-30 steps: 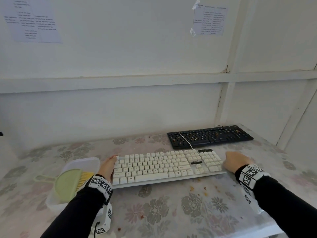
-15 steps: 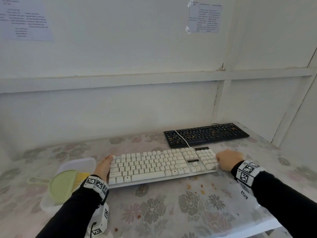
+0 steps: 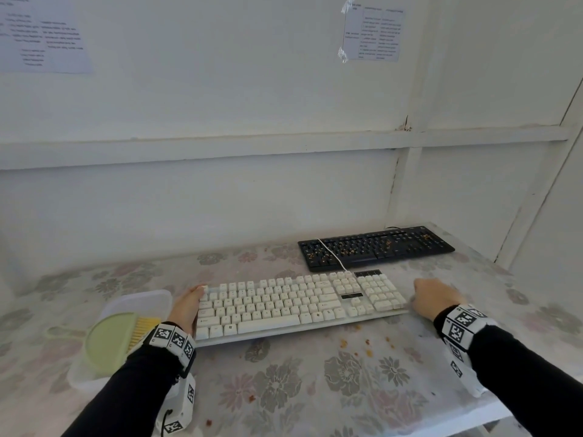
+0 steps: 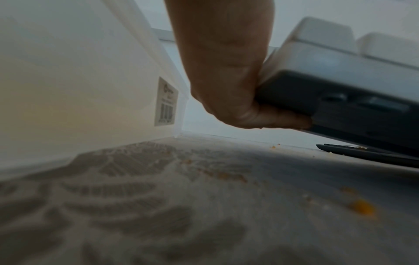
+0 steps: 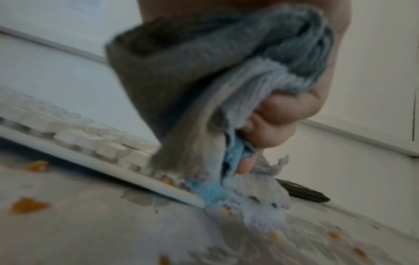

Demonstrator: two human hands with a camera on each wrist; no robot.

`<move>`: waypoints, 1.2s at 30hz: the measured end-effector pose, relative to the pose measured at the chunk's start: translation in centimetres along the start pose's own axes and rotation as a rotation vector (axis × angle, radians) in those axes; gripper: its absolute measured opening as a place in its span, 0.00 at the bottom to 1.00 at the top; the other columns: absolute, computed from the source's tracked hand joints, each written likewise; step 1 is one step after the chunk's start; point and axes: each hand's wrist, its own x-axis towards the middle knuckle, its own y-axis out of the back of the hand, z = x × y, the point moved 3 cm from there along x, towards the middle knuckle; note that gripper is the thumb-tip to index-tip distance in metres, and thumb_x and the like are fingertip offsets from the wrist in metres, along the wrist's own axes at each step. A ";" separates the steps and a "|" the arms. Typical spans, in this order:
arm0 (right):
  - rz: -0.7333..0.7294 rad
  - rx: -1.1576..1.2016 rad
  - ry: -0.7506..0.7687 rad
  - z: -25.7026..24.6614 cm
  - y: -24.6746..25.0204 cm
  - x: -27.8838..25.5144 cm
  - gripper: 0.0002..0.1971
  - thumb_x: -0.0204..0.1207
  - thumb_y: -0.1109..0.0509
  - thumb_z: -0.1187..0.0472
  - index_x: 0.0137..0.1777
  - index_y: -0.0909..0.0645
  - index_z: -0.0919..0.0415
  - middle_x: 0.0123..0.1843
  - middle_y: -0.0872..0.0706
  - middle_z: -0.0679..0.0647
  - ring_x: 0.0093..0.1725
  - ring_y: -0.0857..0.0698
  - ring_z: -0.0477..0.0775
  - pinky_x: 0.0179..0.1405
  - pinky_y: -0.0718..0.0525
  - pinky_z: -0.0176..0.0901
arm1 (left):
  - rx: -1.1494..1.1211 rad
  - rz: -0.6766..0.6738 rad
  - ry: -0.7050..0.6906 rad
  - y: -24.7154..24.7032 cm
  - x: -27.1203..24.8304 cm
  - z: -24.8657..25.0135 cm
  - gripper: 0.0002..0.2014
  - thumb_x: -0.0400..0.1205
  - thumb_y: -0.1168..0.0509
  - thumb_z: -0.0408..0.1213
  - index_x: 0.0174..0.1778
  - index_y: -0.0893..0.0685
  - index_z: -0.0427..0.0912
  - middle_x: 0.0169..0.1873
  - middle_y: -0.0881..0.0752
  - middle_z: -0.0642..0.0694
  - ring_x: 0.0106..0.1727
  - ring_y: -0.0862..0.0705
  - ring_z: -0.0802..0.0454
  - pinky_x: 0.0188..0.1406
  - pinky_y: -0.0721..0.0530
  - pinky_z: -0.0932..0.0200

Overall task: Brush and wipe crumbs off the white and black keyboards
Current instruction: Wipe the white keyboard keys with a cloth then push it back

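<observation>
Two hands bracket the white keyboard (image 3: 299, 302) on the flowered tablecloth (image 3: 284, 383). Just outside the left hand (image 3: 186, 307) stands a clear plastic tub (image 3: 138, 299), with a green dustpan (image 3: 107, 342) and a yellow-bristled brush (image 3: 143, 329) lying across its top. The left hand grips the keyboard's left end, thumb on top by the corner keys and fingers (image 4: 272, 118) curled beneath the base, so that end is raised off the cloth. At the far end, the right hand (image 3: 433, 299) is fisted around a bunched grey-blue cloth (image 5: 226, 75), whose loose tail touches the table beside the keyboard's right edge. Orange crumbs (image 3: 356, 345) lie on the tablecloth between the two wrists. Beyond the right hand, well apart, lies the black keyboard (image 3: 375, 246), speckled with crumbs.
</observation>
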 end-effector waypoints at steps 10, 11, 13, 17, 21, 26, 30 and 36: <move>0.014 0.061 0.049 -1.5 -1.2 0.2 0.03 0.78 0.40 0.61 0.45 0.26 0.54 0.46 0.16 0.50 0.47 0.17 0.51 0.38 0.24 0.36 | 0.026 0.005 -0.003 0.0 -0.3 0.2 0.15 0.87 0.44 0.39 0.68 0.22 0.41 0.58 0.16 0.31 0.57 0.16 0.35 0.58 0.18 0.40; 0.051 0.004 0.000 -0.8 -1.2 0.3 0.06 0.80 0.42 0.61 0.52 0.25 0.55 0.51 0.15 0.52 0.49 0.16 0.52 0.41 0.23 0.39 | 0.027 0.008 -0.006 0.0 -0.3 0.3 0.15 0.87 0.43 0.39 0.67 0.22 0.41 0.59 0.16 0.31 0.58 0.16 0.35 0.59 0.19 0.39; 0.118 -0.063 -0.039 -0.2 -0.8 0.1 0.11 0.82 0.45 0.60 0.59 0.25 0.56 0.54 0.15 0.52 0.47 0.16 0.53 0.41 0.23 0.42 | 0.031 0.014 -0.004 0.1 -0.4 0.3 0.15 0.86 0.43 0.39 0.67 0.21 0.41 0.59 0.16 0.31 0.59 0.17 0.34 0.61 0.19 0.37; 0.092 0.084 0.096 -1.4 -0.5 0.4 0.06 0.79 0.41 0.57 0.50 0.24 0.55 0.49 0.15 0.54 0.48 0.16 0.55 0.41 0.23 0.42 | 0.037 0.014 -0.002 0.1 -0.4 0.3 0.15 0.86 0.43 0.39 0.67 0.22 0.41 0.59 0.16 0.31 0.59 0.16 0.34 0.60 0.19 0.37; -0.029 0.118 0.140 -1.9 -1.3 0.6 0.06 0.75 0.38 0.59 0.37 0.27 0.50 0.40 0.19 0.48 0.43 0.18 0.50 0.35 0.26 0.36 | 0.041 0.009 -0.004 0.1 -0.5 0.4 0.15 0.86 0.44 0.39 0.68 0.22 0.39 0.59 0.16 0.30 0.59 0.16 0.34 0.59 0.18 0.39; 0.106 -0.054 -0.040 0.9 -1.1 0.3 0.13 0.82 0.45 0.61 0.61 0.24 0.57 0.57 0.15 0.55 0.51 0.15 0.54 0.48 0.16 0.43 | 0.038 0.012 -0.005 0.0 -0.6 0.4 0.14 0.87 0.44 0.38 0.66 0.22 0.41 0.58 0.16 0.31 0.56 0.17 0.36 0.60 0.19 0.39; 0.143 0.080 0.060 0.3 -0.8 0.9 0.05 0.80 0.44 0.61 0.45 0.28 0.52 0.46 0.14 0.52 0.42 0.15 0.52 0.43 0.13 0.47 | 0.033 0.019 -0.003 -0.1 -0.7 0.5 0.14 0.87 0.44 0.38 0.66 0.22 0.41 0.59 0.17 0.31 0.57 0.17 0.36 0.62 0.20 0.38; 0.057 0.002 -0.020 0.9 -2.1 0.5 0.09 0.80 0.43 0.62 0.55 0.23 0.58 0.52 0.15 0.54 0.48 0.14 0.54 0.48 0.15 0.42 | 0.013 0.013 0.001 -0.2 -1.0 0.7 0.11 0.87 0.45 0.37 0.62 0.21 0.43 0.50 0.16 0.35 0.50 0.17 0.40 0.53 0.18 0.45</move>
